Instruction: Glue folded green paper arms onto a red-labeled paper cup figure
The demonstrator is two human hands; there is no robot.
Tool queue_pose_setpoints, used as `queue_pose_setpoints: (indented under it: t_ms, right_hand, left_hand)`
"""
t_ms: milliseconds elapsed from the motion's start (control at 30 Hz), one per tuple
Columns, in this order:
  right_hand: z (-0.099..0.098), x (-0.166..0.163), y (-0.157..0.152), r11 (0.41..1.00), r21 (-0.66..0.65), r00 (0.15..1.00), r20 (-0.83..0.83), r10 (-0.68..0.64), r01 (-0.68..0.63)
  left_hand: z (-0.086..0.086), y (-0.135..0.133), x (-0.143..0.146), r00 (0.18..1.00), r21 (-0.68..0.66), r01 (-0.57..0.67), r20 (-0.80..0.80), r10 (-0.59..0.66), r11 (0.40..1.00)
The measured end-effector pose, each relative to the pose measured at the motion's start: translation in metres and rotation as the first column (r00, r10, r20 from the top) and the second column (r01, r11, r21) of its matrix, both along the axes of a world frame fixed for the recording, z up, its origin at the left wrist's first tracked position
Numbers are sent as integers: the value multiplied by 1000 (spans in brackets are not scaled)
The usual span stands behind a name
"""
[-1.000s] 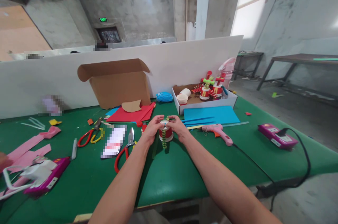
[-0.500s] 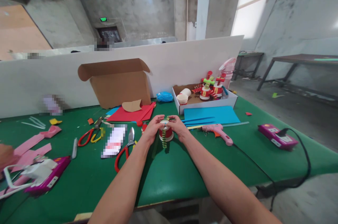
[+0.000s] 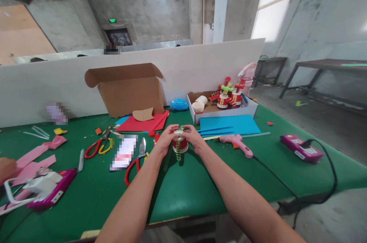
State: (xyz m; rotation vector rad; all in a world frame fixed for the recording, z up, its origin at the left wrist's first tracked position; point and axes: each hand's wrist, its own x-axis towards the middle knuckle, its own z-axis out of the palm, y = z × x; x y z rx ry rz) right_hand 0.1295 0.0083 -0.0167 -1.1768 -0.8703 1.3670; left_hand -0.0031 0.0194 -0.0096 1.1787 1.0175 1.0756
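In the head view, a red and white paper cup (image 3: 184,148) stands upside down on the green table in front of me. A folded green paper strip (image 3: 178,152) hangs down its near side, and another bit of green shows behind the top. My left hand (image 3: 165,138) is closed on the cup's left side, fingertips at its upturned base. From the right, my right hand (image 3: 194,139) closes on the same base, its thumb near the strip. Whether the fingers press the strip or only the cup is too small to tell.
Red-handled scissors (image 3: 132,168) lie left of my arm, a pink glue gun (image 3: 236,144) to the right with its cord trailing. Behind are blue paper (image 3: 229,125) and a white box (image 3: 226,114) of cup figures. Another person's hand (image 3: 7,170) is at far left.
My hands and the cup stay in place. The other person's hand at the far left has drawn back slightly toward the edge.
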Motion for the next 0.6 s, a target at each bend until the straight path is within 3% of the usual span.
queue_pose_setpoints:
  t_ms: [600]
  right_hand:
    - [2,0,-2,1000,-4,1000,8,-1,1]
  left_hand:
    - [3,-3,2,1000,6,3,9,-3,1000]
